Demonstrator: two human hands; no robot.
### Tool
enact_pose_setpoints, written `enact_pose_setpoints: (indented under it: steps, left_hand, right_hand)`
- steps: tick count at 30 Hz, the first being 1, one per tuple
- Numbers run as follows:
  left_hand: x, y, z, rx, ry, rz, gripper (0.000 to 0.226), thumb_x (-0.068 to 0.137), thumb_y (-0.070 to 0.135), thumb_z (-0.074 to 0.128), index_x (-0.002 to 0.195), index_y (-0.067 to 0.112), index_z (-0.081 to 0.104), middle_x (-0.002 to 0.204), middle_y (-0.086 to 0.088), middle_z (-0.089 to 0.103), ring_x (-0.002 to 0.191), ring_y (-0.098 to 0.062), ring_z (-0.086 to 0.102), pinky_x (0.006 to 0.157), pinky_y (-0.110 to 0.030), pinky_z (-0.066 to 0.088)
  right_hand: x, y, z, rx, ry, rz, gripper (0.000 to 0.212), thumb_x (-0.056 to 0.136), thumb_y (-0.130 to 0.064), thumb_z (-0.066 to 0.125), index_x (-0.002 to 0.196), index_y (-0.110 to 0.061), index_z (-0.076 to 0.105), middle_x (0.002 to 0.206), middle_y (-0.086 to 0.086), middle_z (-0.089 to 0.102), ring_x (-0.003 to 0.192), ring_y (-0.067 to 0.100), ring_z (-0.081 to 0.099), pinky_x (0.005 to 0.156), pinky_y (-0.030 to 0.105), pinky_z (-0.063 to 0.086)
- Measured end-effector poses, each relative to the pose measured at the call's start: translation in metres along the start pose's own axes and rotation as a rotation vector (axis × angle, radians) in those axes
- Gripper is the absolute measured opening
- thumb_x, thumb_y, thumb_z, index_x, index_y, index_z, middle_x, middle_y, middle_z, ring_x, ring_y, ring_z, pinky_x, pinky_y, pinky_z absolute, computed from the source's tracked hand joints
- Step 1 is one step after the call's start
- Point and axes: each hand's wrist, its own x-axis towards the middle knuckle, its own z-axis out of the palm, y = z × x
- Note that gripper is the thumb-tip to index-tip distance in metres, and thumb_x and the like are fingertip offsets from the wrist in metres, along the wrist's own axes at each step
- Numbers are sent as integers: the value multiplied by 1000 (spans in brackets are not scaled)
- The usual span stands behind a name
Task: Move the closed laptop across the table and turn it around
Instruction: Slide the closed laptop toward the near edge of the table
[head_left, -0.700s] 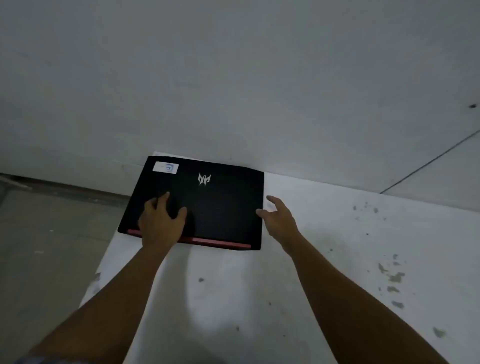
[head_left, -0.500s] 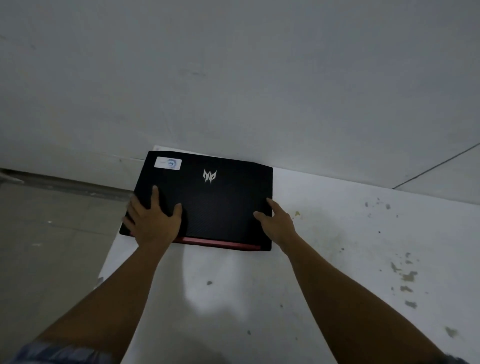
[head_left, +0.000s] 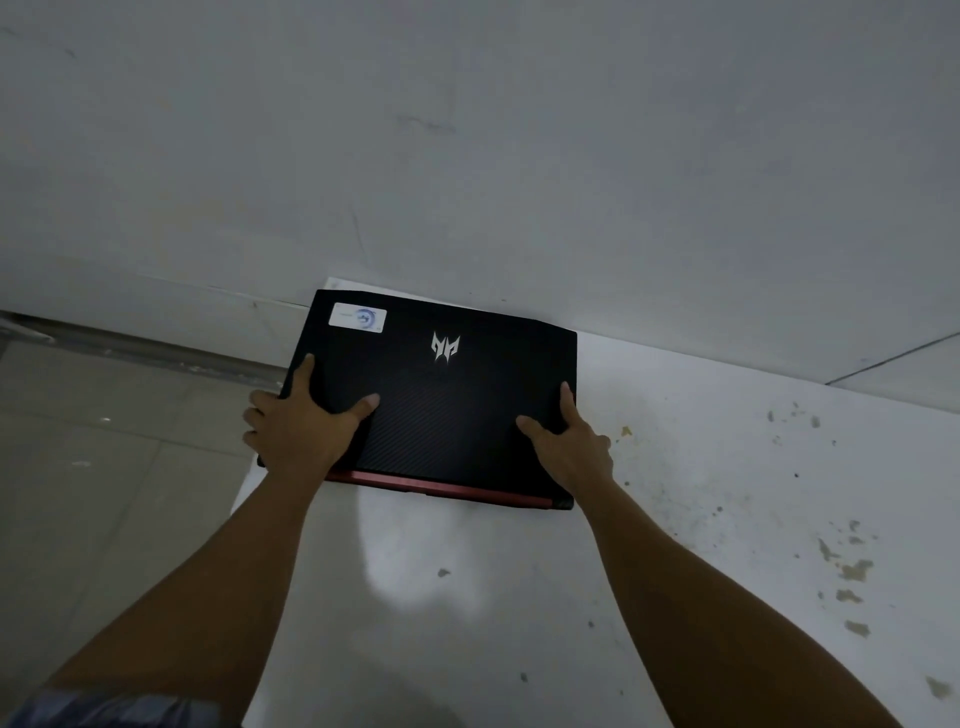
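Note:
A closed black laptop with a silver logo, a white sticker at its far left corner and a red strip along its near edge lies flat at the far left corner of the white table, against the wall. My left hand grips its left edge, thumb and forefinger on the lid, other fingers wrapped around the side. My right hand holds its right edge, thumb and forefinger on the lid.
A grey wall rises directly behind the laptop. The table's left edge drops to a tiled floor. Chipped paint spots mark the table's right part.
Both hands have slid outward from the lid to the laptop's left and right edges and closed on them. The laptop itself looks unmoved on the table.

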Motion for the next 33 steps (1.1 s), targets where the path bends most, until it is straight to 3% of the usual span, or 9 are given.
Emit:
enact_pose_setpoints:
  steps: [5,9,13,15,19,25,33]
  left_hand:
    - [13,-1,-13,-44,-75,-33,136,40,99,65,158,51,18,148,-32,31,134,-50,31,107,-65,30]
    - [17,-7,-16,-180,-180,-32,146,31,98,69,158,55,11,154,-24,35,136,-46,35,110,-61,32]
    - [19,-9,-18,-219,-225,15,144,38,95,73,160,51,9,157,-18,38,139,-43,36,112,-56,34]
    - [18,-9,-17,-241,-212,20,144,39,95,73,160,48,10,157,-12,42,139,-40,40,110,-53,35]
    - [12,-7,-18,-229,-227,10,142,40,100,66,159,54,4,156,-12,44,137,-41,44,108,-57,40]
    - [-17,-4,-22,-87,-88,-16,131,44,110,43,158,56,9,123,-25,50,110,-44,55,95,-53,48]
    - [-87,-17,-28,-182,-68,3,128,45,104,57,156,59,14,121,-19,51,110,-42,57,84,-49,49]
  right_hand:
    - [2,-1,0,-16,0,-4,96,89,-77,51,162,-44,-1,153,11,46,142,44,33,107,52,38]
    - [2,2,-1,1,26,-66,96,90,-76,51,162,-43,-2,148,8,53,128,39,54,103,49,47]
    - [3,4,4,-44,24,-109,98,89,-79,47,160,-46,-13,144,5,56,109,32,64,90,40,52]
    - [5,4,5,-62,24,-120,100,87,-83,44,158,-47,-18,139,6,58,94,25,61,84,37,52]
    - [8,9,5,-25,79,-178,104,80,-89,43,159,-48,-11,129,6,63,82,18,54,74,31,52]
    - [-4,17,11,118,244,-212,109,71,-94,50,161,-44,16,122,2,67,85,12,50,81,35,56]
    - [-49,61,-11,224,288,-256,107,67,-92,60,158,-49,24,129,-6,66,103,15,64,90,32,56]
